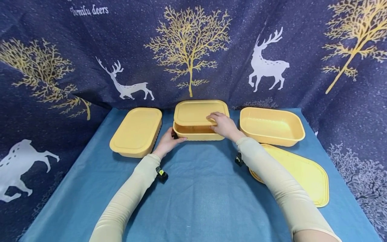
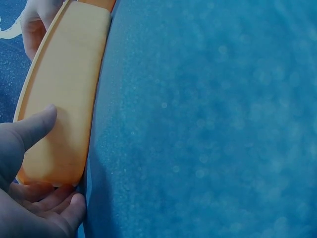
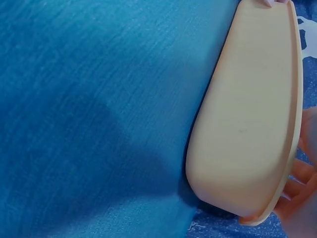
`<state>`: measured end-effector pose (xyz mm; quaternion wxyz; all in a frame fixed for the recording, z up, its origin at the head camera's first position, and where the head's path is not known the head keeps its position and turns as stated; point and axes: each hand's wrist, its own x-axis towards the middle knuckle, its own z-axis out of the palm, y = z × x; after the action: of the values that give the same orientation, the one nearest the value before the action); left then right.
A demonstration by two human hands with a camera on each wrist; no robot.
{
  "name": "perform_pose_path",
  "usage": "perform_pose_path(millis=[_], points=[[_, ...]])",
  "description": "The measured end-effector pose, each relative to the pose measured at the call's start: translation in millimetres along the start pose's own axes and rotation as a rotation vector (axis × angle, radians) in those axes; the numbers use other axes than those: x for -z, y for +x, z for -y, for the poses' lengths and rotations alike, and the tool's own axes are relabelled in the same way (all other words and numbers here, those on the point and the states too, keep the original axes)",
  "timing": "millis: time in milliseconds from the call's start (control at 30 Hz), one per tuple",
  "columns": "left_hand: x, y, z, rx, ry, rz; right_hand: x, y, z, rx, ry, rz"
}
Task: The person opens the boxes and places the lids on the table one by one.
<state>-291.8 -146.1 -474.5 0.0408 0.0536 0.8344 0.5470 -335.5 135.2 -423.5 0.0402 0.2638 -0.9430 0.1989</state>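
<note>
In the middle of the head view stands a yellow food container [image 1: 198, 137]. Its yellow lid [image 1: 191, 112] lies over the back, with a gap along the front where the inside shows. My left hand [image 1: 167, 142] grips the container's left end; in the left wrist view its thumb [image 2: 39, 128] lies on the front wall and the fingers curl at the end. At the lid's front right edge, my right hand [image 1: 223, 125] pinches the lid, fingers on top. The right wrist view has the container's wall [image 3: 242, 109] between the cloth and the right hand's fingers [image 3: 297, 181].
Left of the hands sits a lidded yellow container [image 1: 137, 129]. An uncovered yellow container [image 1: 272, 124] stands at the back right. A loose yellow lid [image 1: 305, 174] lies partly under my right forearm. Blue cloth [image 1: 193, 195] covers the table; a patterned curtain [image 1: 217, 74] hangs behind.
</note>
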Motion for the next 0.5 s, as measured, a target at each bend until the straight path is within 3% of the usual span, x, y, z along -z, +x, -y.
perform_pose_path(millis=[500], points=[[-0.5,-0.5,-0.6,0.009,0.002,-0.010,6.1,3.5,1.8,0.039,0.025,-0.109]])
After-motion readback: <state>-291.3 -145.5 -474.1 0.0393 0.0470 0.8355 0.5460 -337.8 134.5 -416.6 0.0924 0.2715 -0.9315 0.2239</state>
